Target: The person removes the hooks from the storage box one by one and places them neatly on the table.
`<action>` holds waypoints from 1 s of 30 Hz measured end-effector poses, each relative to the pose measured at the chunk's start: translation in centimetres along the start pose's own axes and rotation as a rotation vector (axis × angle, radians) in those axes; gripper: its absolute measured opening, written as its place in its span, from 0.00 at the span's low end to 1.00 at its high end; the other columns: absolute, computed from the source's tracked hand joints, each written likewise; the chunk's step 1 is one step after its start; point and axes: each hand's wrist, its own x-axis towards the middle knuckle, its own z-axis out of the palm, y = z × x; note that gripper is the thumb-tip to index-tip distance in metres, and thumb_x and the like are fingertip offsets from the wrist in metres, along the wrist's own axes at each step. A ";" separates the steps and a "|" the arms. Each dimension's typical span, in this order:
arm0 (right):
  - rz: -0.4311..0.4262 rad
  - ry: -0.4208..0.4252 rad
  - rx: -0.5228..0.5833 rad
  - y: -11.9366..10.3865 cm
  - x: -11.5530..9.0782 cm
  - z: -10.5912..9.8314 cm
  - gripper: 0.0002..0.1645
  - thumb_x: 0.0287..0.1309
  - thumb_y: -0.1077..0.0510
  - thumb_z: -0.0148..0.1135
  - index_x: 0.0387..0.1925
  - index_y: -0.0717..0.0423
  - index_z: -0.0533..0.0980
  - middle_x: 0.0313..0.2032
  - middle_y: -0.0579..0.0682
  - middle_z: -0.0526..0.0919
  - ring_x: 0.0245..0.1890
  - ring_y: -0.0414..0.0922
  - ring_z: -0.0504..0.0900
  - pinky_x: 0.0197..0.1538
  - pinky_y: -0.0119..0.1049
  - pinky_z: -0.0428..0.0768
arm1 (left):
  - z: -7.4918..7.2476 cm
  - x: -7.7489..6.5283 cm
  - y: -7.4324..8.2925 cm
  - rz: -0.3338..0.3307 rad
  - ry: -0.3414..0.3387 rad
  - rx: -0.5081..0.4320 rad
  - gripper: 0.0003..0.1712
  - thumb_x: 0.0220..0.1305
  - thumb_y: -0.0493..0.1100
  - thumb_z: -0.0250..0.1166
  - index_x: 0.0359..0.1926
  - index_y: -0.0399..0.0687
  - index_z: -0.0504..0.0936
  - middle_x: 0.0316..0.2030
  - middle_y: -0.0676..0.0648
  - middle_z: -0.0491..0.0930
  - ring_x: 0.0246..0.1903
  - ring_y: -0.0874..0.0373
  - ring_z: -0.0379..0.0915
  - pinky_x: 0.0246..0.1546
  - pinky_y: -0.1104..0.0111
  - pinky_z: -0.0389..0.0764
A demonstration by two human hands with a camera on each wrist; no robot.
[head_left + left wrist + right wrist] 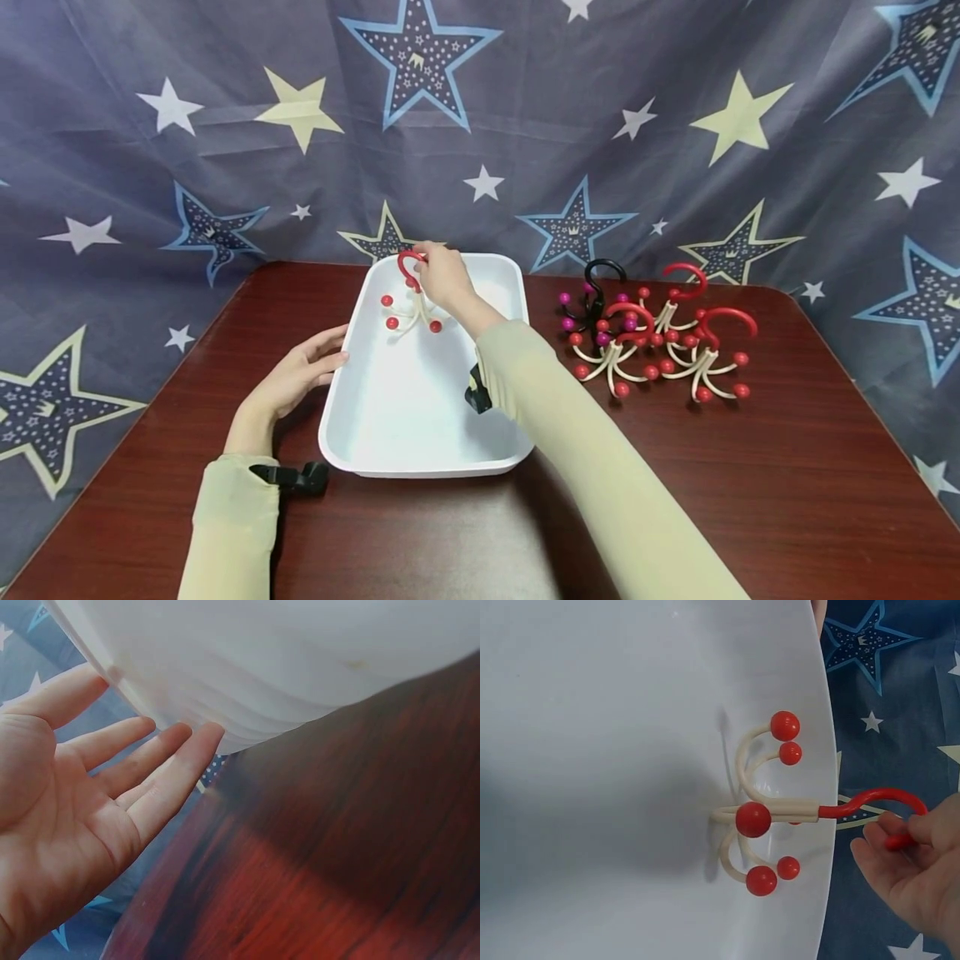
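A cream multi-arm hanging hook [791, 810] with red ball tips and a red top hook is inside a white tray [420, 468], near its far end. My right hand [446, 279] pinches the red top hook [885, 793] between thumb and fingers. In the right wrist view the balls spread out over the tray's floor. At the tray's left side, my left hand [300, 373] has its fingers extended. The left wrist view shows those fingertips [214, 731] against the tray's outer wall [247, 690], with nothing gripped.
Right of the tray, several similar hooks stand close together on the brown table [750, 483]. A black one with purple balls [597, 304] is at the back left of that group; a red-and-cream one [705, 358] is at its right. A star-patterned cloth [480, 125] hangs behind.
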 end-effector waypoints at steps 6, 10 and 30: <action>-0.039 0.025 0.026 0.4 -0.6 -0.6 0.15 0.62 0.60 0.51 0.49 0.50 0.76 0.44 0.47 0.82 0.45 0.44 0.79 0.49 0.35 0.74 | 0.1 0.3 0.0 0.000 -0.005 0.002 0.34 0.65 0.42 0.54 0.68 0.41 0.52 0.61 0.37 0.60 0.45 0.65 0.74 0.42 0.71 0.78; -0.063 0.060 0.085 0.9 -1.0 -1.1 0.13 0.61 0.59 0.51 0.46 0.50 0.77 0.39 0.47 0.82 0.41 0.43 0.79 0.47 0.36 0.74 | 0.1 0.4 0.0 0.001 -0.011 0.001 0.34 0.65 0.42 0.54 0.68 0.41 0.52 0.60 0.40 0.62 0.45 0.65 0.74 0.42 0.70 0.78; -0.181 0.079 0.413 3.0 -5.3 -6.5 0.10 0.63 0.58 0.52 0.43 0.52 0.76 0.34 0.48 0.81 0.36 0.41 0.80 0.42 0.27 0.78 | 0.1 0.1 0.1 0.022 -0.023 -0.023 0.34 0.66 0.40 0.54 0.68 0.42 0.51 0.55 0.51 0.66 0.44 0.65 0.75 0.41 0.71 0.78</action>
